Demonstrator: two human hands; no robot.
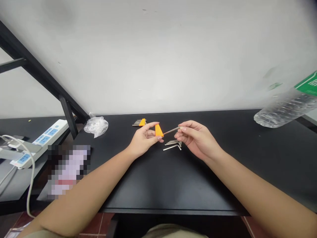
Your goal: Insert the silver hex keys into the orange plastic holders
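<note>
Between the fingertips of my left hand (145, 138) is an orange holder (158, 130), held tilted above the black table (148, 185). My right hand (198, 137) pinches a thin metal hex key (171, 131), whose far end meets the holder's lower right edge; whether it sits inside a hole is too small to tell. Several loose L-shaped hex keys (172, 147) lie on the table just below, between my hands. Behind my left hand rests a second orange holder (142, 122) with several hex keys in it.
A crumpled clear plastic bag (96, 126) lies at the back left. Farther left are a white power strip (44, 140) with plugs and a cable, and a black metal frame (44, 74). A large clear bottle (284, 110) with a green label stands out at the right.
</note>
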